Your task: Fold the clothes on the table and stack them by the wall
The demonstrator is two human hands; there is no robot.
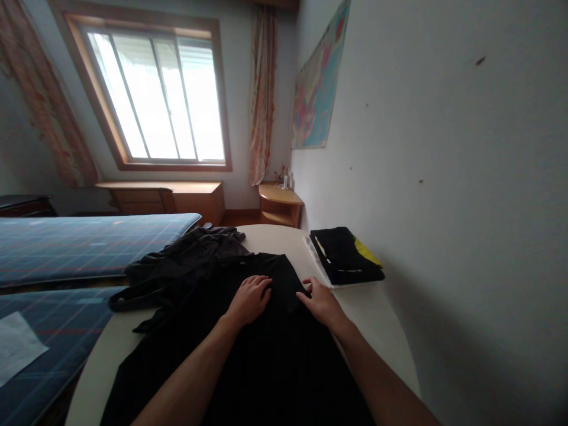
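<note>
A black garment (pixel 275 349), apparently a shirt, is spread over a round white table (pixel 394 349) in front of me. My left hand (pixel 251 300) rests palm down on its upper part, with the fingers loosely bent and the thumb apart. At the garment's right edge is my right hand (pixel 323 300), its thumb touching the dark cloth and its index finger apart from the thumb. The other fingers of that hand are partly hidden. Dark folds make the garment's finer shape hard to read.
Crumpled dark clothing (pixel 195 248) lies at the table's far left. A folded black and yellow stack (pixel 346 254) sits on something white at the right, near the wall (pixel 465 236). Left of the table are blue plaid mattresses (pixel 89 248) with a paper sheet (pixel 20 343).
</note>
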